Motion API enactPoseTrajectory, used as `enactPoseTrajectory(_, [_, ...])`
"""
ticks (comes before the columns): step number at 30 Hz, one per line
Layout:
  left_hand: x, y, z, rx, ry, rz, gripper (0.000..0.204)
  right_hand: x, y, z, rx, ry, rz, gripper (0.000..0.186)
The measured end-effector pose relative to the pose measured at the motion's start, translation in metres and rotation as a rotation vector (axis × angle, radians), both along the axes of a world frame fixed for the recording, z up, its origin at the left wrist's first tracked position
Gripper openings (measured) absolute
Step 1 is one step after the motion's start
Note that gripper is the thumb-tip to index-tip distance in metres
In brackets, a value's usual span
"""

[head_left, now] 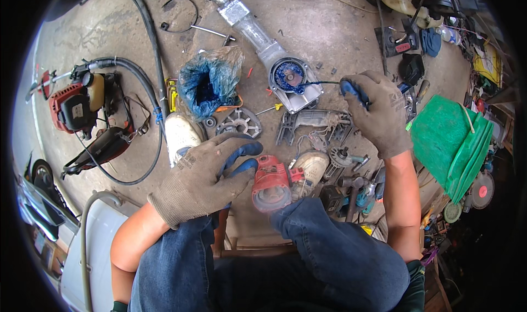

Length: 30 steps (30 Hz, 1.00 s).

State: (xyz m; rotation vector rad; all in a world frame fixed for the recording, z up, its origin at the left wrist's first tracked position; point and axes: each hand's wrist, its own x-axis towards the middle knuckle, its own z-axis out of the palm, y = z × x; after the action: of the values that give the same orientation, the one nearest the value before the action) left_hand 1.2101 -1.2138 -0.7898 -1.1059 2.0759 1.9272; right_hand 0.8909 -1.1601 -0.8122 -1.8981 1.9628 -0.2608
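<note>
My right hand, in a grey-brown knit glove with blue fingers, pinches a thin dark rod. The rod's far end reaches into the round opening of a metal gear housing, where thick blue grease coats the inside. In a matching glove, my left hand hangs above my lap with its fingers curved and apart, holding nothing. Just right of its fingertips is a red tool housing with a round open end. An open plastic bag of blue grease stands left of the gear housing.
A grey casing half and a round metal end plate lie before my shoes. A small red engine with a hose is at left. Green folded sheeting and piled tools border the right. A T-handle wrench lies farther off.
</note>
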Motion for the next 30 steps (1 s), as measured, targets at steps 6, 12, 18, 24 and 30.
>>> enactPoseTrajectory(6, [-0.003,-0.001,0.001,0.050,-0.026,-0.004,0.038,0.001,0.002,0.000,0.020,0.007,-0.001,0.022])
enactPoseTrajectory(12, [-0.005,0.000,0.001,0.036,-0.028,-0.010,0.037,0.002,0.004,-0.003,0.016,-0.044,-0.008,0.021])
enactPoseTrajectory(18, [-0.005,-0.001,0.002,0.077,-0.061,-0.021,0.037,0.006,0.008,0.010,-0.025,-0.090,0.010,0.020])
enactPoseTrajectory(24, [0.001,0.001,-0.005,0.053,-0.003,-0.021,0.038,0.004,0.016,0.015,0.006,-0.064,0.035,0.020])
enactPoseTrajectory(30, [0.003,0.001,-0.003,0.064,-0.015,0.018,0.043,0.004,0.017,0.006,0.063,-0.001,0.034,0.021])
